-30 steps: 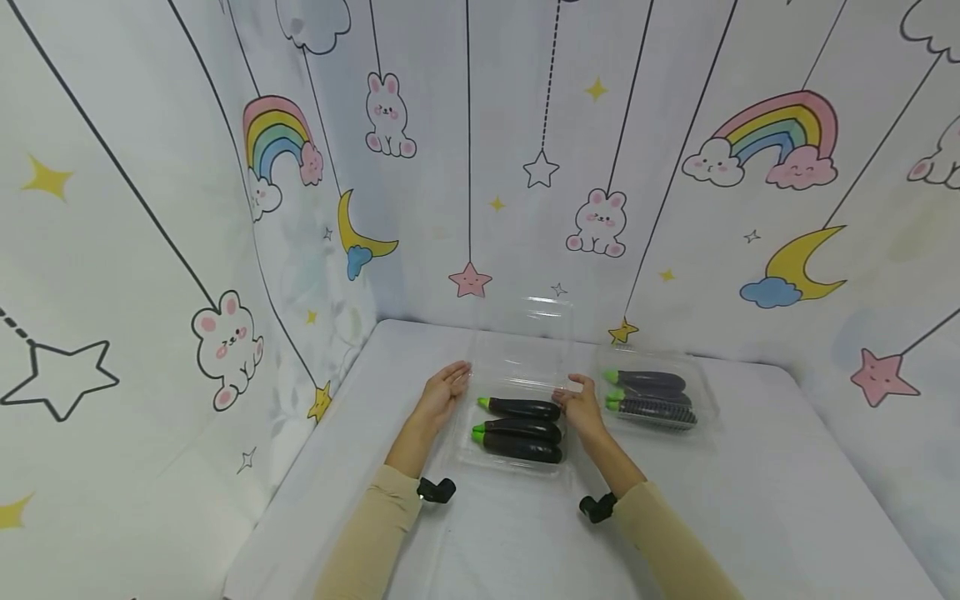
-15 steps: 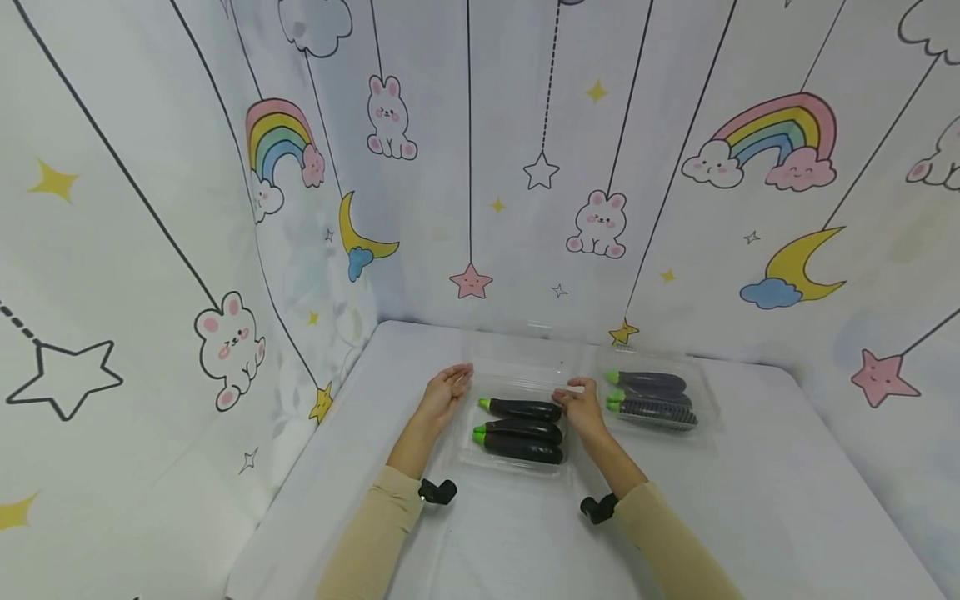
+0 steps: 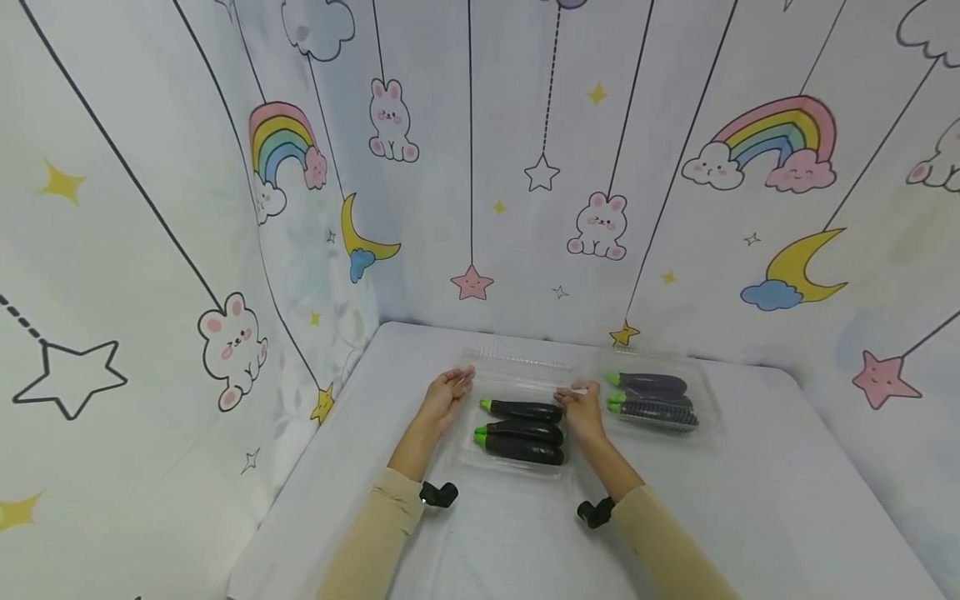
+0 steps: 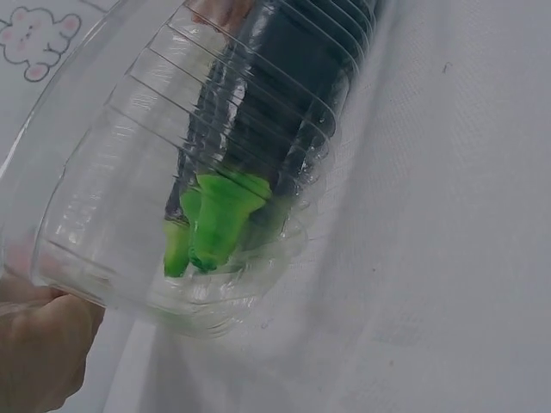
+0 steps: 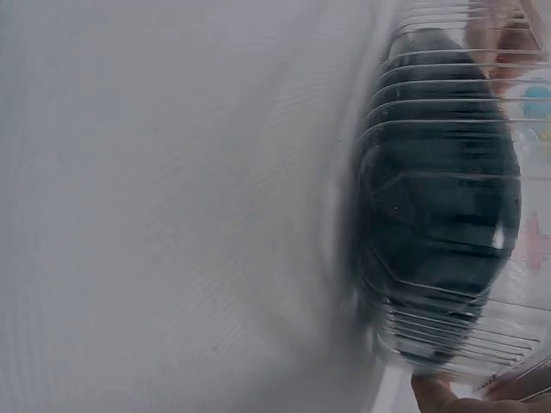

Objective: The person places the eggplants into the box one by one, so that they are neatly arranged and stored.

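Note:
Three dark eggplants [image 3: 525, 429] with bright green stems lie side by side in a clear plastic box [image 3: 513, 472]. Its hinged clear lid [image 3: 521, 358] lies toward the far side; its exact tilt is hard to tell. My left hand [image 3: 442, 400] pinches the box at the left, near the lid's edge. At the right, my right hand [image 3: 585, 412] pinches the clear plastic with thumb and fingers. Green stems [image 4: 225, 215] show through ridged plastic in the left wrist view. Ridged plastic also covers a dark eggplant [image 5: 439, 198] in the right wrist view.
To the right stands another clear box [image 3: 705, 400], closed, with several eggplants [image 3: 651, 396] inside. Both boxes rest on a white-covered table [image 3: 510, 542]. A patterned curtain [image 3: 510, 133] hangs behind and to the left.
The lid stood upright one second ago; its top edge has since come down. Both hands stay almost where they were, the right fingers closing slightly. The eggplants have not moved.

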Demonstrator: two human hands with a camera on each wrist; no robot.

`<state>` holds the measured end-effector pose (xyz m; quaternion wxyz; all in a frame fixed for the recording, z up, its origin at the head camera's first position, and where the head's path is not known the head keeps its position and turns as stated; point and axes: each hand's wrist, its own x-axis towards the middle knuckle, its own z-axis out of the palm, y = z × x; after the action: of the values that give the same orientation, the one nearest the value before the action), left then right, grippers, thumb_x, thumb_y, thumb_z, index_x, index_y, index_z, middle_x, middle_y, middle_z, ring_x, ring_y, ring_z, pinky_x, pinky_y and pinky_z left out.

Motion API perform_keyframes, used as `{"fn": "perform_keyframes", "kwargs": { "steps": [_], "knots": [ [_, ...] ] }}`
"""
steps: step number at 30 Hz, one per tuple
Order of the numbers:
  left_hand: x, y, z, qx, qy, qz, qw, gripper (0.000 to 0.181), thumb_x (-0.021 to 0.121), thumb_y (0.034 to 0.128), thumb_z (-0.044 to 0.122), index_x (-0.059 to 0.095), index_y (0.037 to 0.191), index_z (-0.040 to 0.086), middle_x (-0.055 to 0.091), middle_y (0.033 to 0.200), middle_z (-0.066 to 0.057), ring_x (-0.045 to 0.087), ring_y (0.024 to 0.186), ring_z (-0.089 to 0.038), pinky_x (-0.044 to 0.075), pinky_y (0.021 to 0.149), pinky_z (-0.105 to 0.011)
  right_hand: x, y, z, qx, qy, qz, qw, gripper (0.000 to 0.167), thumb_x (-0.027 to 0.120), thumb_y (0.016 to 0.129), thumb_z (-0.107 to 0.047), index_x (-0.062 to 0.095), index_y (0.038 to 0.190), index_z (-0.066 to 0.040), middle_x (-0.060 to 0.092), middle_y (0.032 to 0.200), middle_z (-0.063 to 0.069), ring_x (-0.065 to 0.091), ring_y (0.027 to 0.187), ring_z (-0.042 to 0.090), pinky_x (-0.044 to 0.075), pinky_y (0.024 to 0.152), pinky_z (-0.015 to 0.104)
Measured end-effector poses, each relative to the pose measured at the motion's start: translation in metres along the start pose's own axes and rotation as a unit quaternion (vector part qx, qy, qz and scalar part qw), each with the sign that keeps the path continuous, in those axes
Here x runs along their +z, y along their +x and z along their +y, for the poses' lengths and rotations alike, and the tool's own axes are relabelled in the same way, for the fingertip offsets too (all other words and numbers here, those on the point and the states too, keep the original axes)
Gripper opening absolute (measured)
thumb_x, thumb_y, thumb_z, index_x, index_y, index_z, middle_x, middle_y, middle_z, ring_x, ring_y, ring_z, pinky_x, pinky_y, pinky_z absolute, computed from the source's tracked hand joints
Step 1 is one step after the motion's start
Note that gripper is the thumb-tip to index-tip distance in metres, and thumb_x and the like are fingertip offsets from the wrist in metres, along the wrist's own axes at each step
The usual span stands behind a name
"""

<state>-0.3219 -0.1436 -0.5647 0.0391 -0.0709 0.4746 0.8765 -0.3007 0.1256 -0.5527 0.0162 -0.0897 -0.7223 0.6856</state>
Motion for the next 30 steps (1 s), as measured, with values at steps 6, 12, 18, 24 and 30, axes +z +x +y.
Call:
{"fn": "perform_keyframes", "kwargs": {
  "steps": [6, 12, 18, 24, 30],
  "knots": [
    [0.001, -0.003, -0.001, -0.012, 0.056, 0.036, 0.9977, 0.031, 0.041, 0.1046, -0.010, 0.046, 0.135, -0.008, 0.045, 0.150, -0.026, 0.050, 0.124, -0.025, 0.050, 0.099, -0.021, -0.007, -0.009, 0.000, -0.036, -0.161, 0.011, 0.9863, 0.030, 0.045, 0.103, 0.003, 0.034, 0.131, 0.000, 0.057, 0.130, 0.034, 0.058, 0.096, 0.036, 0.049, 0.072, 0.036],
    [0.005, -0.006, 0.000, 0.001, 0.070, 0.044, 0.9966, 0.015, 0.040, 0.1107, 0.000, 0.054, 0.116, 0.000, 0.048, 0.151, -0.024, 0.052, 0.109, -0.016, 0.048, 0.076, -0.012, -0.019, -0.018, -0.002, -0.087, -0.229, -0.036, 0.9688, 0.028, 0.043, 0.112, -0.017, 0.043, 0.136, -0.002, 0.061, 0.134, 0.033, 0.063, 0.093, 0.039, 0.047, 0.060, 0.030],
    [0.005, -0.006, 0.000, 0.012, 0.059, 0.040, 0.9974, 0.011, 0.044, 0.1090, -0.002, 0.054, 0.112, 0.001, 0.048, 0.153, -0.026, 0.053, 0.109, -0.015, 0.049, 0.081, -0.014, -0.031, -0.021, -0.004, -0.129, -0.267, -0.090, 0.9508, 0.042, 0.045, 0.110, -0.012, 0.044, 0.152, -0.004, 0.059, 0.139, 0.031, 0.063, 0.119, 0.045, 0.060, 0.086, 0.050],
    [0.006, -0.008, 0.000, 0.014, 0.041, 0.025, 0.9988, 0.014, 0.042, 0.1074, -0.007, 0.053, 0.108, 0.001, 0.044, 0.156, -0.029, 0.051, 0.126, -0.025, 0.050, 0.092, -0.020, -0.042, -0.023, -0.005, -0.090, -0.255, -0.153, 0.9506, 0.059, 0.048, 0.110, -0.013, 0.026, 0.165, -0.007, 0.046, 0.153, 0.033, 0.044, 0.141, 0.053, 0.042, 0.114, 0.065],
    [0.007, -0.009, -0.001, 0.022, 0.044, 0.016, 0.9987, 0.024, 0.043, 0.0988, -0.019, 0.055, 0.101, 0.002, 0.045, 0.155, -0.029, 0.050, 0.136, -0.030, 0.050, 0.085, -0.016, -0.049, -0.034, -0.009, -0.087, -0.254, -0.163, 0.9495, 0.062, 0.045, 0.112, -0.014, 0.017, 0.166, -0.005, 0.038, 0.157, 0.035, 0.043, 0.142, 0.053, 0.045, 0.113, 0.062]
  ]
}}
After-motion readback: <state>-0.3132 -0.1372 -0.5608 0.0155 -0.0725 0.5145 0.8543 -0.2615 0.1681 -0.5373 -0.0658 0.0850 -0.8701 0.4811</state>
